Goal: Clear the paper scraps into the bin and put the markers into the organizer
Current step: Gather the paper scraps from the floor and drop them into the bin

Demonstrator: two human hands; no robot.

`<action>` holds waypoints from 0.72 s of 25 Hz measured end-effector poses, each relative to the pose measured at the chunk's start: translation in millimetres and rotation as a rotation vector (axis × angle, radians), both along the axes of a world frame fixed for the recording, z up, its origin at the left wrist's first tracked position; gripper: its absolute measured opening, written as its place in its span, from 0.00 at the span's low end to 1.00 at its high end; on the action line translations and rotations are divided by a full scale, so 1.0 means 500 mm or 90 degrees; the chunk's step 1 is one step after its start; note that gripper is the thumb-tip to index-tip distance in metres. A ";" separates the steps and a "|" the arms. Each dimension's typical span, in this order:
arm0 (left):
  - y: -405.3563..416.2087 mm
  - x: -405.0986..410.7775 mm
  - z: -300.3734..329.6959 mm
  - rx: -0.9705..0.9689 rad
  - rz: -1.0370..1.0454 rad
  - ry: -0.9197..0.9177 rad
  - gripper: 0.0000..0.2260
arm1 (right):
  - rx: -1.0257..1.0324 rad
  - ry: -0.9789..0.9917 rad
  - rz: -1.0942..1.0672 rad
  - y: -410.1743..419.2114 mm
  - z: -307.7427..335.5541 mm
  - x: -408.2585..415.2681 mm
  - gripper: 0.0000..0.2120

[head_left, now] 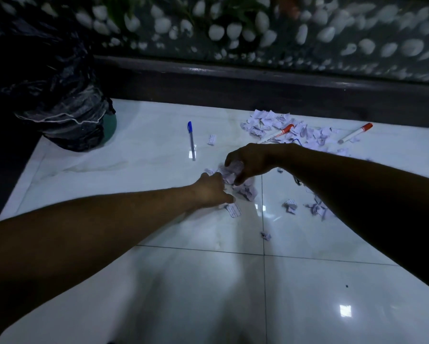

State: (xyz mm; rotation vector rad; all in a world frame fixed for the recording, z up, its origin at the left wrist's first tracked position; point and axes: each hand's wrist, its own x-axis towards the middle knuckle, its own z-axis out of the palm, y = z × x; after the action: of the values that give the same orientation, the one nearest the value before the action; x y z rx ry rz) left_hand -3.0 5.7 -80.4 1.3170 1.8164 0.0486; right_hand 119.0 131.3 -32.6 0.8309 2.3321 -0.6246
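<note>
Glossy white floor tiles (208, 281) with dark grout lines fill the lower frame; a dark wooden ledge (258, 80) crosses above, beneath a pebble-studded wall (258, 28).

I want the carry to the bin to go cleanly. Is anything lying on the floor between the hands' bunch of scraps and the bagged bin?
Only the blue-capped pen lies near that route, on the tiles between the scraps in the right hand and the bin. Carried above the floor, nothing visible blocks them.
</note>
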 end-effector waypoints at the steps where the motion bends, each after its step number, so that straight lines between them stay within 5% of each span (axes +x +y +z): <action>1: -0.001 0.008 0.004 0.009 -0.024 0.002 0.21 | -0.008 -0.004 -0.004 -0.001 0.011 0.010 0.32; 8: 0.001 -0.030 0.020 0.095 -0.025 0.148 0.38 | -0.007 -0.036 -0.042 0.024 0.025 0.084 0.38; 13: 0.012 -0.015 0.015 0.037 -0.048 0.094 0.40 | 0.085 -0.041 -0.017 0.005 -0.010 0.088 0.42; 16: 0.014 0.020 0.026 0.054 -0.120 0.043 0.34 | 0.082 -0.052 0.031 -0.015 -0.023 0.071 0.38; 18: 0.013 0.036 0.027 0.057 -0.144 0.005 0.38 | 0.043 -0.067 0.049 -0.019 -0.008 0.070 0.33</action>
State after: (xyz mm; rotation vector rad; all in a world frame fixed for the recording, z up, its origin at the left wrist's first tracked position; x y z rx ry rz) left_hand 15.2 12.3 -67.0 1.5809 1.6776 0.0012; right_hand 153.9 121.8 -36.8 0.7808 2.2886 -0.4617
